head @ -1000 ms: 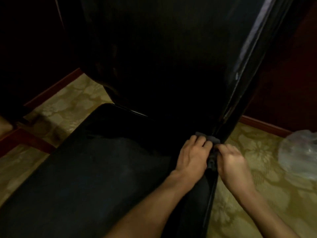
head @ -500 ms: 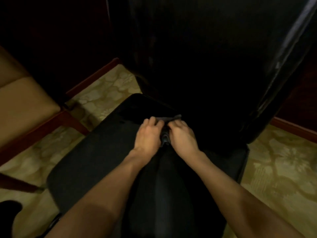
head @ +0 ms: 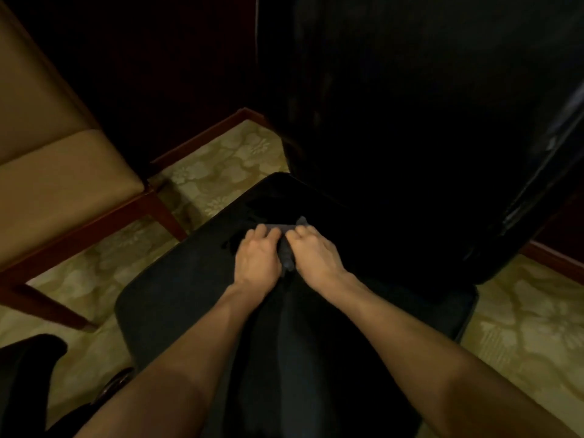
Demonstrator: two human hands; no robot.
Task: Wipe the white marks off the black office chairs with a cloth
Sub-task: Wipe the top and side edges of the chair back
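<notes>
Both hands, left hand (head: 257, 259) and right hand (head: 316, 256), fingers curled, pinching dark cloth (head: 286, 246) on black chair seat (head: 177, 298) near backrest. No white marks visible here; too dark, can't judge progress.

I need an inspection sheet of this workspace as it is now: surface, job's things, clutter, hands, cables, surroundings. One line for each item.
Surface: black chair seat, dark fabric; white marks too dim to tell.
Job's things: dark cloth bunched on the seat near the glossy black backrest.
Clutter: nothing seen on the seat.
Hands: left hand and right hand side by side, both gripping the cloth.
Cables: nothing seen.
Surroundings: patterned carpet; tan chair with wooden legs at left; dark object at lower left, unclear.
</notes>
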